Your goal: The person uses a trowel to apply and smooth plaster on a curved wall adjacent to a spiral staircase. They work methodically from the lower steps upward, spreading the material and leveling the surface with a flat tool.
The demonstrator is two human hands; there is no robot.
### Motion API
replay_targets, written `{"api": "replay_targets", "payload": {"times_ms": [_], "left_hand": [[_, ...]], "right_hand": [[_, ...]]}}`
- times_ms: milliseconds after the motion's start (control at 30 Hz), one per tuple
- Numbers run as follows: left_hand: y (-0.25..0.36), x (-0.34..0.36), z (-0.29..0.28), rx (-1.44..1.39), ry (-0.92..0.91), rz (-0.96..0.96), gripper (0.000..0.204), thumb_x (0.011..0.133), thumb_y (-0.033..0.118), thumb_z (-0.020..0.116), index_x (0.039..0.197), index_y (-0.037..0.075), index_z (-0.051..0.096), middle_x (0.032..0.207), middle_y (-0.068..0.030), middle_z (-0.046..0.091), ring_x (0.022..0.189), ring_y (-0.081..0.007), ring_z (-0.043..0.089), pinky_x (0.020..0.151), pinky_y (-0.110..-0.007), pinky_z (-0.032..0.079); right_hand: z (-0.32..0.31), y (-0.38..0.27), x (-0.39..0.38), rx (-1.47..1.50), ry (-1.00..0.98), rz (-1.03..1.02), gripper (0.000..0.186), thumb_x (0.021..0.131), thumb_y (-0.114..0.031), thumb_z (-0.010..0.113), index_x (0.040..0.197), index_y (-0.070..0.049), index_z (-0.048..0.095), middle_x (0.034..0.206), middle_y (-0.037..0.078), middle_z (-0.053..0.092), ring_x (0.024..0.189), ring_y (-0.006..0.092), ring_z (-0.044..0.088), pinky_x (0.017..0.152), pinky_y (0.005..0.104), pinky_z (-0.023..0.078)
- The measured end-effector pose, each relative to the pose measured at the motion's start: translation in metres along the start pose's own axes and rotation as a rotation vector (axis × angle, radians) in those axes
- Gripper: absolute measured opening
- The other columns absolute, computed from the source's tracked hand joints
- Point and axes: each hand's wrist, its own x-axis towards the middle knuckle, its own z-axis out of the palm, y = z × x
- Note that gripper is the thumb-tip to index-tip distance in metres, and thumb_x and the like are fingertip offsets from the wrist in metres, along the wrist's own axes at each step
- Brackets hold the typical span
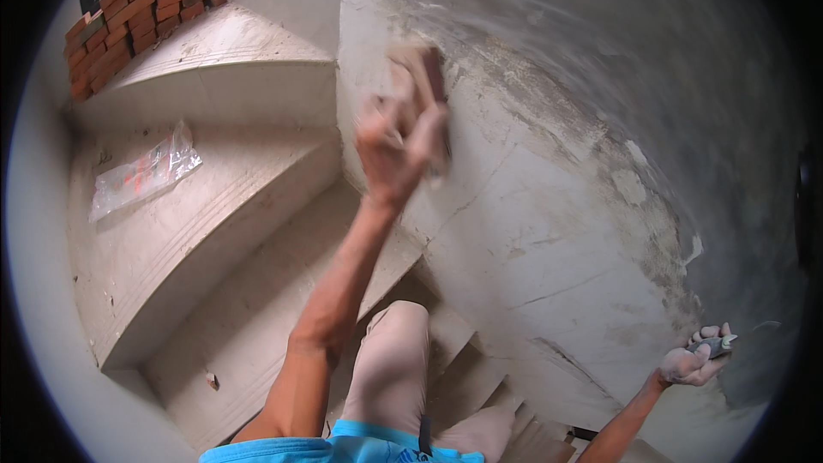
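Note:
My left hand [396,147] is stretched out to the pale lower wall panel [531,231], closed on the handle of a flat, brownish hand float [423,69]. Motion blurs both the hand and the float, and I cannot tell whether the float touches the surface. At the lower right, beside the grey wall, my right hand [686,367] is turned palm up. Its fingers curl round a small dark-handled tool [717,345] with a pale tip. A thin curved edge shows just beyond it, too faint to tell whether it is the tool's blade.
Curved, dusty stair steps [249,163] rise on the left and descend below me. Stacked red bricks [141,13] stand at the upper left. A crumpled clear plastic bag [146,173] and a small fragment [212,381] lie on steps. Rough grey plaster [617,60] covers the upper wall.

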Motion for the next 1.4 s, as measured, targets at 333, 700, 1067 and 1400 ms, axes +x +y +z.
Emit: {"api": "replay_targets", "payload": {"times_ms": [333,700,1067,1400], "left_hand": [[0.055,-0.055,0.026,0.057,0.045,0.374,0.058,0.075,0.023,0.082,0.127,0.002,0.065,0.093,-0.0145,0.057,0.081,-0.0271,0.057,0.064,-0.035,0.051],[0.074,-0.053,0.04,-0.047,0.098,0.319,0.064,0.074,0.021,0.084,0.132,0.006,0.062,0.094,-0.0158,0.06,0.084,-0.0291,0.062,0.055,-0.034,0.053],[0.062,0.002,0.019,-0.011,0.096,0.115,0.055,0.079,0.015,0.08,0.13,0.003,0.065,0.081,-0.0099,0.055,0.067,-0.0195,0.055,0.057,-0.034,0.046],[0.034,0.013,0.004,0.044,-0.004,0.065,0.051,0.08,0.015,0.078,0.127,0.0,0.065,0.094,-0.015,0.06,0.079,-0.0257,0.061,0.065,-0.035,0.052]], "right_hand": [[0.0,0.003,0.001,0.038,0.021,0.007,0.056,0.09,-0.036,0.055,0.118,0.012,0.054,0.081,0.009,0.053,0.067,0.0147,0.046,0.056,0.0258,0.038],[-0.001,0.003,0.003,0.052,0.035,-0.033,0.05,0.086,-0.027,0.052,0.119,0.01,0.056,0.081,0.009,0.056,0.064,0.0118,0.045,0.055,0.0225,0.036],[0.002,-0.006,0.001,0.048,0.052,-0.003,0.055,0.091,-0.038,0.054,0.118,0.01,0.054,0.079,0.006,0.052,0.065,0.0113,0.043,0.055,0.0224,0.034],[0.004,-0.007,-0.001,0.071,0.031,0.028,0.058,0.09,-0.043,0.056,0.117,0.008,0.054,0.076,0.005,0.05,0.064,0.0105,0.041,0.055,0.0222,0.031]]}}
